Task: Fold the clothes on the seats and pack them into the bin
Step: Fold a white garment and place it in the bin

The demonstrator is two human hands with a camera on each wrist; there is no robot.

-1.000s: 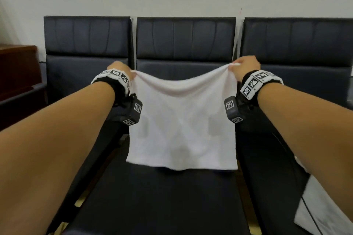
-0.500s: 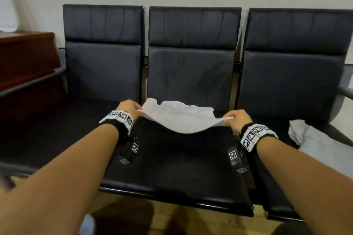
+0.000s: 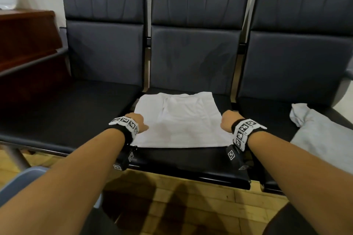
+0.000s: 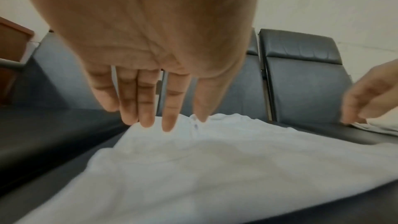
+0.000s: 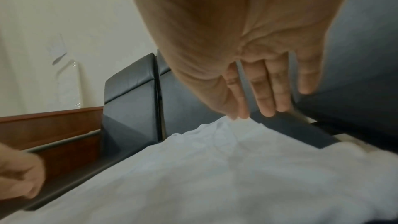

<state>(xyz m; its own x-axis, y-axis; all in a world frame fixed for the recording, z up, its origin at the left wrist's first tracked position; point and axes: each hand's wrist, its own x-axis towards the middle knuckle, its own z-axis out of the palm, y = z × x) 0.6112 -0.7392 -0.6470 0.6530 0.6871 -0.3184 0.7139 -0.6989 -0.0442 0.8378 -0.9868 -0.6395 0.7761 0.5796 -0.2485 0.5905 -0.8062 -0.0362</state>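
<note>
A white garment [image 3: 179, 122] lies flat on the middle black seat [image 3: 183, 160], with a folded panel showing at its far end. My left hand [image 3: 136, 120] is at the garment's left edge and my right hand [image 3: 228, 120] at its right edge. In the left wrist view the left hand [image 4: 159, 108] has straight fingers just above the white garment [image 4: 215, 168] and holds nothing. The right wrist view shows the right hand [image 5: 269, 94] with straight fingers over the white garment [image 5: 215, 176], also holding nothing. A crumpled grey garment [image 3: 321, 133] lies on the right seat.
The left seat [image 3: 66, 112] is bare. A blue-grey bin rim [image 3: 28, 179] shows at the lower left on the wooden floor. Brown wooden furniture [image 3: 26, 32] and a metal armrest [image 3: 32, 65] stand at the left. Seat backs and a white wall rise behind.
The white garment, held up by its top corners a second ago, was lowered and now lies flat on the middle seat. Both hands have let go of it.
</note>
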